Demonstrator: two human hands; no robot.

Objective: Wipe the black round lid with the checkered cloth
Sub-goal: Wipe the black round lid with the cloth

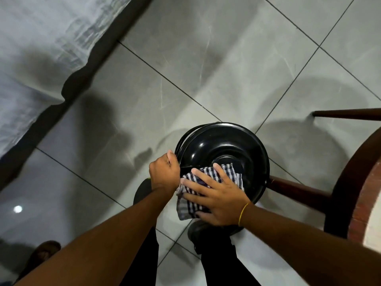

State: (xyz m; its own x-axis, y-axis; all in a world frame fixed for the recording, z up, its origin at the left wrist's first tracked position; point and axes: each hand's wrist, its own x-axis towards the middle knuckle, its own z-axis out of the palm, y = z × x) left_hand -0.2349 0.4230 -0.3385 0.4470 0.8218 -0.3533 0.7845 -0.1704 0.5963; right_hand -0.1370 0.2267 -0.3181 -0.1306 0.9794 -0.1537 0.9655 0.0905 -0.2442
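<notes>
A glossy black round lid (pixel 222 145) is held in the air above the tiled floor, at centre right of the head view. My left hand (pixel 164 171) is closed on its left rim. My right hand (pixel 216 195) lies flat with spread fingers on the checkered cloth (pixel 191 205), a white cloth with dark stripes, pressing it against the near part of the lid. A yellow band circles my right wrist. The cloth and my right hand hide the lid's near edge.
Grey floor tiles (pixel 206 58) lie below. A bed with a pale cover (pixel 31 58) runs along the left. A dark wooden round table edge and legs (pixel 350 182) stand at the right. My legs and shoes (pixel 204 230) are beneath the lid.
</notes>
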